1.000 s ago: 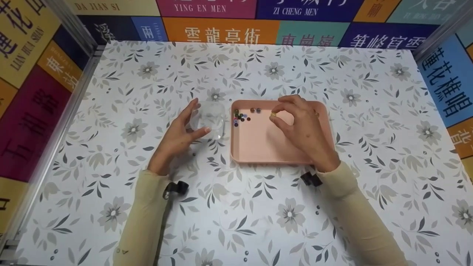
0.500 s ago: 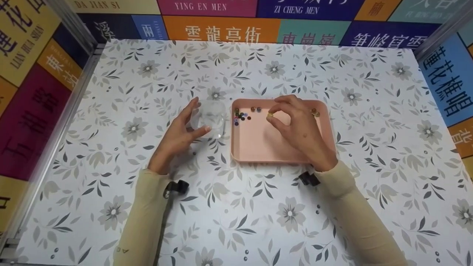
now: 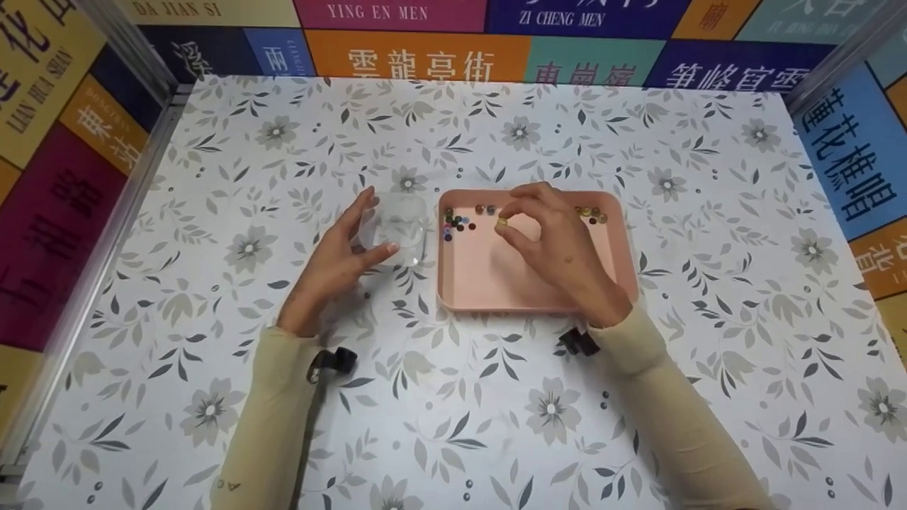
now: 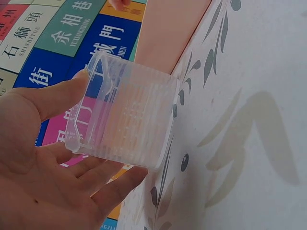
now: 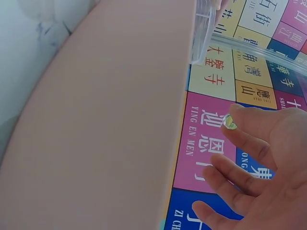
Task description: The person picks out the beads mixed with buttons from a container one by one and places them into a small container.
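My left hand (image 3: 329, 265) holds a clear plastic box (image 3: 405, 225) beside the tray, thumb at one side and fingers at the other. In the left wrist view the box (image 4: 132, 112) shows ribbed, see-through walls. Above the pink tray (image 3: 482, 283), my right hand (image 3: 563, 248) pinches a small yellowish glass marble (image 3: 502, 222) between thumb and index finger. The right wrist view shows this marble (image 5: 230, 121) as clear glass with a yellow-green core, the other fingers spread apart. Dark and coloured marbles (image 3: 457, 222) cluster in the tray's left back corner.
Two more marbles (image 3: 485, 210) lie along the tray's back wall, and several yellowish and dark ones (image 3: 594, 214) at its right back. A floral-patterned cloth (image 3: 425, 439) covers the table. Panels with large lettering (image 3: 418, 60) stand along the back and sides.
My right hand has moved left across the tray with the pinched marble, uncovering marbles at the right back. My left hand and the box stay nearly in place.
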Demonstrator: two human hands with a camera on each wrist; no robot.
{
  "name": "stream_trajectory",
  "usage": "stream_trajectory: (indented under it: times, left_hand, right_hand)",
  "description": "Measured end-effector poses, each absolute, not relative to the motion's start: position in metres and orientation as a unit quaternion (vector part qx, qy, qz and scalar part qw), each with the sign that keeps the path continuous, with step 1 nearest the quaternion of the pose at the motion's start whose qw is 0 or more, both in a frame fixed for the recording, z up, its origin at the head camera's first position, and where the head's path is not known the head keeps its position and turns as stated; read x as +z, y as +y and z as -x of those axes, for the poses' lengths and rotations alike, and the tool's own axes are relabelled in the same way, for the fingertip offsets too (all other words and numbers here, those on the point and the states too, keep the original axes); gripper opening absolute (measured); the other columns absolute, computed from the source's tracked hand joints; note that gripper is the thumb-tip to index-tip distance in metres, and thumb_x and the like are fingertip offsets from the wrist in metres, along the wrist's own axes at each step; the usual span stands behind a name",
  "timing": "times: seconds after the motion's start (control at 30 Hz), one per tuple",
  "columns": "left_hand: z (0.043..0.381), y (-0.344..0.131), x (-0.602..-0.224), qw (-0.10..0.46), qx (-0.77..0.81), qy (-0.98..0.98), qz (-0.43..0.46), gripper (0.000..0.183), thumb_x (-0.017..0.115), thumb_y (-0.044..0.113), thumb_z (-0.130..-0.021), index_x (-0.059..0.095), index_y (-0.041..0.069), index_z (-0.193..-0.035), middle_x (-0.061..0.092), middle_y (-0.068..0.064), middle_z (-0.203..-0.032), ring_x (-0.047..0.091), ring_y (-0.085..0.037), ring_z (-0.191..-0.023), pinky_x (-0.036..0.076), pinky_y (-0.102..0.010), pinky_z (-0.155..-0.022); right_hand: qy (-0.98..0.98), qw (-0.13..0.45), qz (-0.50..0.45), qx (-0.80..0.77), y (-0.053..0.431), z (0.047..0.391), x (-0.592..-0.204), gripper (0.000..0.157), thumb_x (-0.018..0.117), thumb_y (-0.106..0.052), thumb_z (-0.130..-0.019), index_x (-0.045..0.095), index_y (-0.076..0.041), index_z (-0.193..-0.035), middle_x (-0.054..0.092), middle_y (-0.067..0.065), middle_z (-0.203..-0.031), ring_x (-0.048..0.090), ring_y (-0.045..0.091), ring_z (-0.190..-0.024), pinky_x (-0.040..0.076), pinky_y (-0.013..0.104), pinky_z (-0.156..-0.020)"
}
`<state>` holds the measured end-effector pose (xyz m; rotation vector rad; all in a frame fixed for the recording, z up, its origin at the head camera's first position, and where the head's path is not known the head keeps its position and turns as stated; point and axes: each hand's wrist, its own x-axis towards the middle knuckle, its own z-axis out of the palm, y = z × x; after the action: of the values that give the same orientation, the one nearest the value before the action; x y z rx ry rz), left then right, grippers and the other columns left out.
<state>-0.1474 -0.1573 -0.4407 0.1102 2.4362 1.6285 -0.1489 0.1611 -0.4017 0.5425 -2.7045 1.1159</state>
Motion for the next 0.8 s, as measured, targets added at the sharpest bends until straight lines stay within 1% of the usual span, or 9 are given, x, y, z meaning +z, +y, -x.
stream_trajectory:
  times: [0.27,0.4,0.53,0.8]
  left_hand:
    - [0.147,-0.159,-0.442,0.106,0.557,0.823,-0.037,0.096,0.079,0.02,-0.094,0.019,0.031,-0.168,0.028,0.002,-0.174,0.022,-0.024,-0.163,0.038,-0.048,-0.127]
    - [0.147,-0.16,-0.442,0.103,0.56,0.821,-0.04,0.096,0.078,0.019,-0.094,0.019,0.029,-0.168,0.028,0.0,-0.174,0.021,-0.024,-0.163,0.038,-0.048,-0.127]
    - [0.146,-0.16,-0.443,0.101,0.562,0.82,-0.042,0.096,0.078,0.019,-0.094,0.019,0.028,-0.168,0.027,-0.001,-0.174,0.021,-0.025,-0.163,0.038,-0.049,-0.126]
    - [0.145,-0.159,-0.443,0.094,0.557,0.824,-0.043,0.095,0.078,0.021,-0.094,0.019,0.026,-0.168,0.029,-0.001,-0.173,0.022,-0.026,-0.163,0.036,-0.052,-0.127]
  right_hand:
    - [-0.907,0.078,-0.179,0.373,0.154,0.148,-0.403,0.014,0.077,-0.022,-0.096,0.077,-0.011,-0.103,0.065,0.007,-0.133,0.06,0.024,-0.132,0.046,0.04,-0.117]
    - [-0.906,0.083,-0.189,0.37,0.149,0.149,-0.403,0.016,0.077,-0.024,-0.096,0.077,-0.01,-0.104,0.065,0.008,-0.133,0.061,0.024,-0.13,0.047,0.04,-0.116]
    - [-0.904,0.087,-0.198,0.37,0.145,0.15,-0.404,0.015,0.078,-0.022,-0.095,0.078,-0.01,-0.103,0.066,0.011,-0.133,0.062,0.026,-0.129,0.049,0.041,-0.114]
    - [-0.907,0.079,-0.192,0.365,0.143,0.15,-0.406,0.016,0.077,-0.025,-0.096,0.078,-0.012,-0.105,0.065,0.008,-0.136,0.061,0.025,-0.13,0.049,0.04,-0.114]
